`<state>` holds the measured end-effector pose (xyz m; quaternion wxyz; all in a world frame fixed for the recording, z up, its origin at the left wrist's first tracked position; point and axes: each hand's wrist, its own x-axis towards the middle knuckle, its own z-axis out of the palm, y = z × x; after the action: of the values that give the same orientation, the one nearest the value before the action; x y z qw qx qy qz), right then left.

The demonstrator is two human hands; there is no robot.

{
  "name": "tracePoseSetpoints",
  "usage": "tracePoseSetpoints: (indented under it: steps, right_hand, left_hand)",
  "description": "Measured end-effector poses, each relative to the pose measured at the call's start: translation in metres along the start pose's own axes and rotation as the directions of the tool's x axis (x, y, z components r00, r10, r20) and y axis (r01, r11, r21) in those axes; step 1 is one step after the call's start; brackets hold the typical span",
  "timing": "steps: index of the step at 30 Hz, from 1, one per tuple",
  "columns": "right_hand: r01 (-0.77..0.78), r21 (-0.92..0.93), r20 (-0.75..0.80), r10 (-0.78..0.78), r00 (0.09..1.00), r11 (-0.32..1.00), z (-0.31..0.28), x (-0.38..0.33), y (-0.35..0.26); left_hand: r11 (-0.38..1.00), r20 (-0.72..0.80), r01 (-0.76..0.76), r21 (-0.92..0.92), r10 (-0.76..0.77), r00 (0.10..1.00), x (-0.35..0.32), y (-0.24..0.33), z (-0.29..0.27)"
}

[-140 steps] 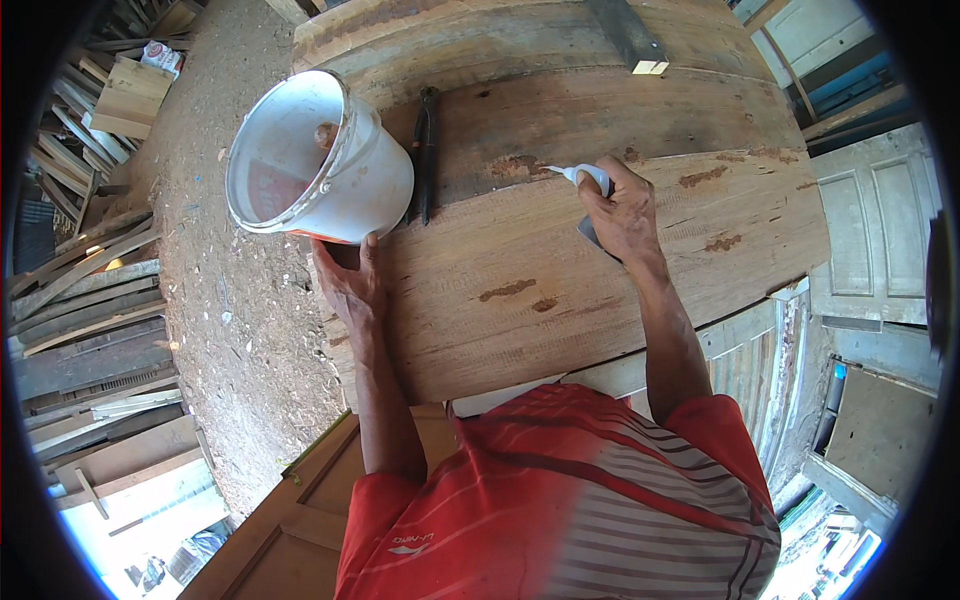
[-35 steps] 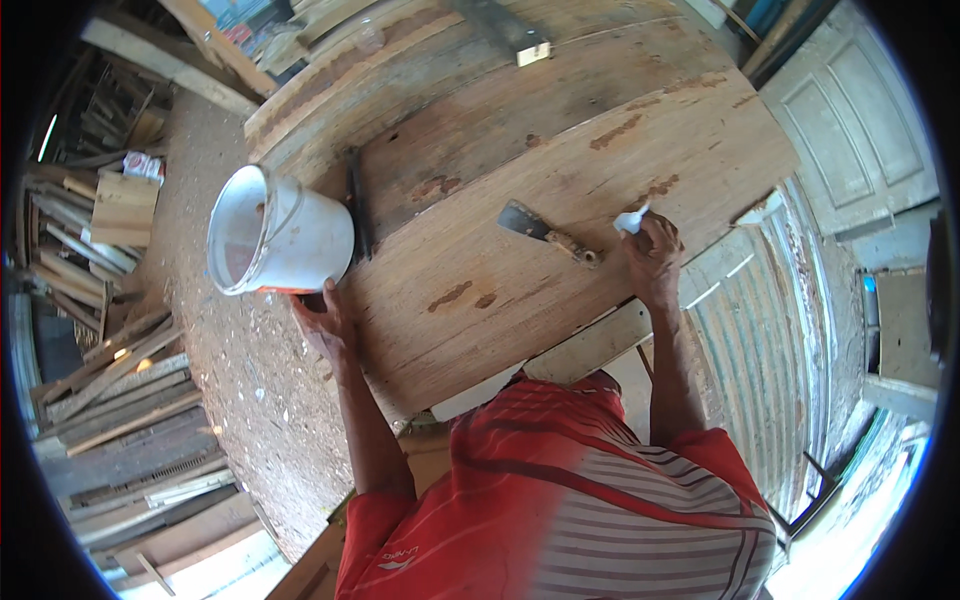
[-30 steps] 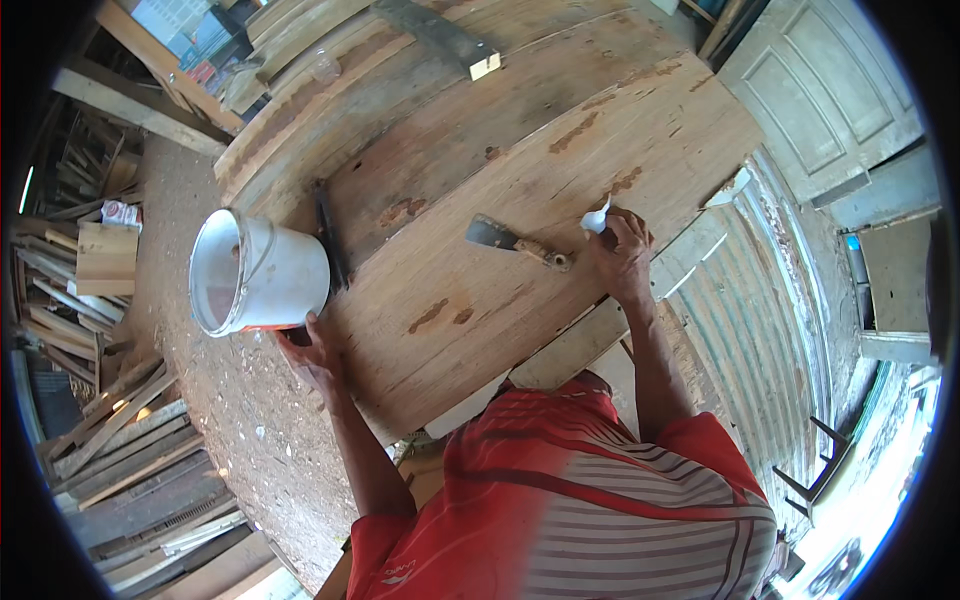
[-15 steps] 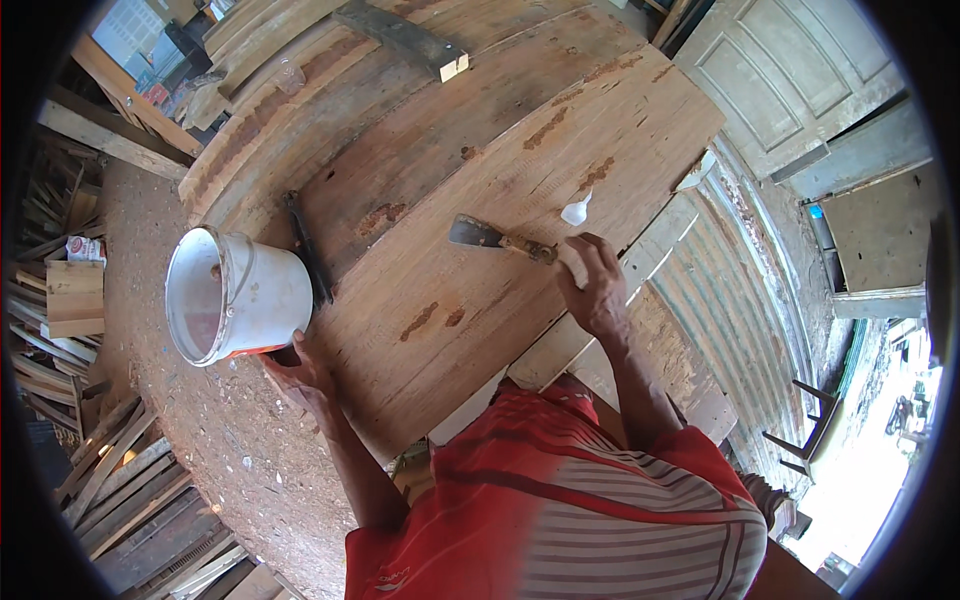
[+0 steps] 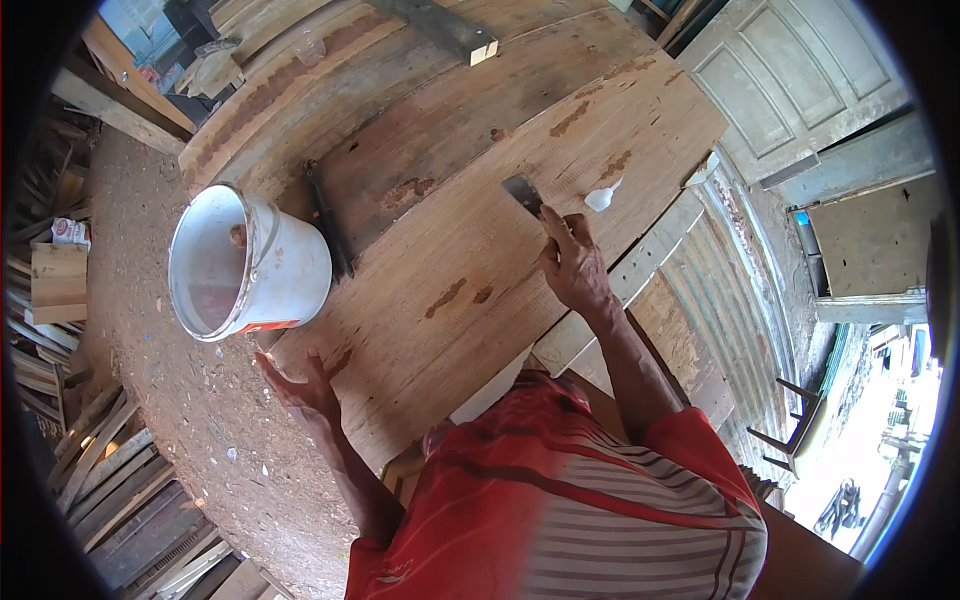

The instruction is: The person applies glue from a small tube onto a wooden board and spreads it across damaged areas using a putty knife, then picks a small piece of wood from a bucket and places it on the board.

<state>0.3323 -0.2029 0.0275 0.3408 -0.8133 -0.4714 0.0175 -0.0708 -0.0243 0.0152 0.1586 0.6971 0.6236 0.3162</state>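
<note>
Putty knife (image 5: pixel 523 193) sits centre-upper frame, blade flat on the wooden panel (image 5: pixel 470 250); right hand (image 5: pixel 575 268) has fingers wrapped around its handle; left hand (image 5: pixel 297 385) lies open at the panel's lower-left edge, holding nothing; white bucket (image 5: pixel 245 265) with an orange label strip at its base stands left of centre, just above that hand; small white lump (image 5: pixel 600 198) right of blade; dark bar (image 5: pixel 330 220) beside bucket; grey door (image 5: pixel 790 80) upper right.

Bucket (image 5: pixel 248 265) sitting at the tabletop's (image 5: pixel 470 180) nine-o'clock edge, left hand (image 5: pixel 300 385) lying just below it at six o'clock. Right hand (image 5: pixel 575 268) holding a scraper (image 5: pixel 525 195) at three o'clock of the bucket; wood block (image 5: pixel 450 30) lying at twelve.
</note>
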Motion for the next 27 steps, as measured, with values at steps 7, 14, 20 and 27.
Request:
tracePoseSetpoints:
  steps: [7, 14, 20, 27]
  right_hand:
    - [0.034, -0.082, -0.101, -0.042, 0.994, 0.996, 0.021, 0.034, -0.018]
    - [0.004, -0.212, -0.089, -0.023, 0.996, 0.977, 0.043, 0.092, -0.011]
    - [0.016, -0.181, -0.183, -0.05, 0.982, 0.983, 0.036, 0.076, -0.007]
    - [-0.051, -0.113, -0.217, 0.026, 0.976, 0.992, 0.033, 0.098, -0.007]
  left_hand:
    - [0.85, 0.249, 0.444, -0.282, -0.382, 0.89, -0.027, -0.01, -0.016]
    - [0.941, 0.227, 0.298, -0.163, -0.258, 0.939, -0.032, -0.018, -0.012]
    - [0.929, 0.224, 0.337, -0.152, -0.3, 0.927, -0.034, -0.015, -0.005]
    - [0.935, 0.206, 0.317, -0.158, -0.282, 0.937, -0.034, -0.016, -0.005]
